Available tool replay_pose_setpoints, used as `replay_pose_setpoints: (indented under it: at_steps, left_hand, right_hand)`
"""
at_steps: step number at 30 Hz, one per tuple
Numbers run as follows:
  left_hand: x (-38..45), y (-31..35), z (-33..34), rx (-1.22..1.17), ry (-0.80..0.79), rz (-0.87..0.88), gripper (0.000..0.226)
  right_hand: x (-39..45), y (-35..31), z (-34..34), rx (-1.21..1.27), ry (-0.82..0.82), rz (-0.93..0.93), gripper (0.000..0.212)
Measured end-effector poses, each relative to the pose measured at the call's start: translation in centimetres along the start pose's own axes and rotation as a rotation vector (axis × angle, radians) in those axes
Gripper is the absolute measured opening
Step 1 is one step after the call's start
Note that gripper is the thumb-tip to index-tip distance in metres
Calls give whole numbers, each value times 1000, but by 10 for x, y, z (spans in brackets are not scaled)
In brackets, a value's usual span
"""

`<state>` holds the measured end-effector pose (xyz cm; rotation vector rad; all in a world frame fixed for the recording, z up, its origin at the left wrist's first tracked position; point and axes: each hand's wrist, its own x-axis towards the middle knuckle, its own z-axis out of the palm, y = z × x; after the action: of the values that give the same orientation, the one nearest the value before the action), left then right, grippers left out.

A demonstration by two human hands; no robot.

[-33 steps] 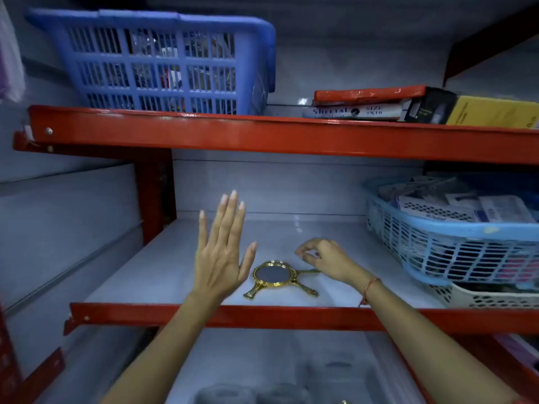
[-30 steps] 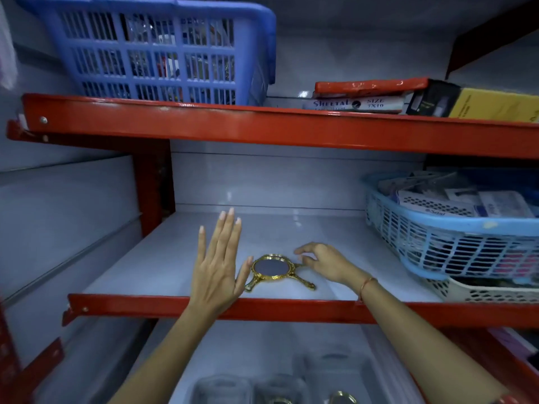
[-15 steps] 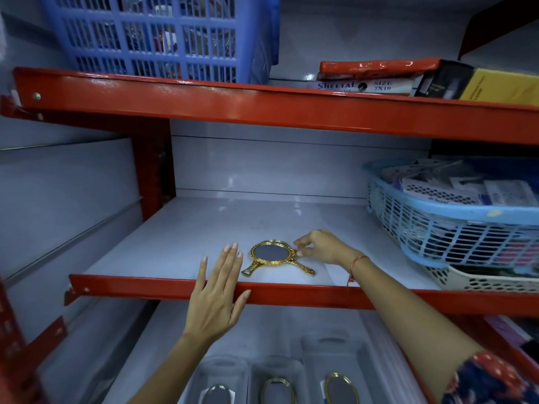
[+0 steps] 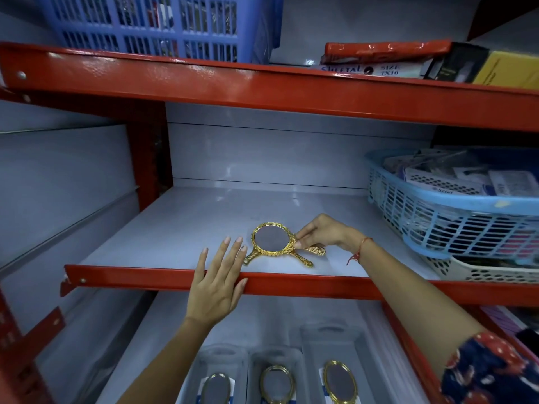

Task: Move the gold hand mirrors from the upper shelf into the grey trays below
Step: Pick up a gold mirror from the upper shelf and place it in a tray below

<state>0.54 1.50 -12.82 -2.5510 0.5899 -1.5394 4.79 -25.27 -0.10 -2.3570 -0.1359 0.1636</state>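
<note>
Here right-hand fingers (image 4: pixel 303 235) pinch the gold mirror (image 4: pixel 271 239); left hand (image 4: pixel 217 282) splayed.

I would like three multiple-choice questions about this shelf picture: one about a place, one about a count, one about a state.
1. Where do the mirrors on the middle shelf lie?
A. Near the front edge
B. Against the back wall
C. In the light blue basket

2. How many trays below show a mirror?
A. One
B. Three
C. Five

3. What is the right hand doing?
A. Hanging free
B. Pinching the top mirror's rim
C. Gripping the basket

Answers:
1 A, they lie just behind the red front rail.
2 B, three gold ovals sit side by side in the trays.
3 B, its fingertips meet at the rim, while the left hand is flat and open over the rail.
</note>
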Motion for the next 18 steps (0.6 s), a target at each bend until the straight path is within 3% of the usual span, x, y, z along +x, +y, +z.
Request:
replay_pose_setpoints:
  at_steps: [4,10,15,18]
  left_hand:
    - [0,0,-4,-8,-5,-3,54]
    - [0,1,-11,-44,-68,-9,57]
    - [-1,2,-19,-79,-138,-29,57]
    - [-3,3,-22,-95,-166,-33,57]
  right_hand:
    - [-26,-2,-2,312,26,65,24]
    - [-96,13,3,703,107,8,17]
    - [-153,44,23,838,128,46,20]
    - [-177,66,39,841,109,109,37]
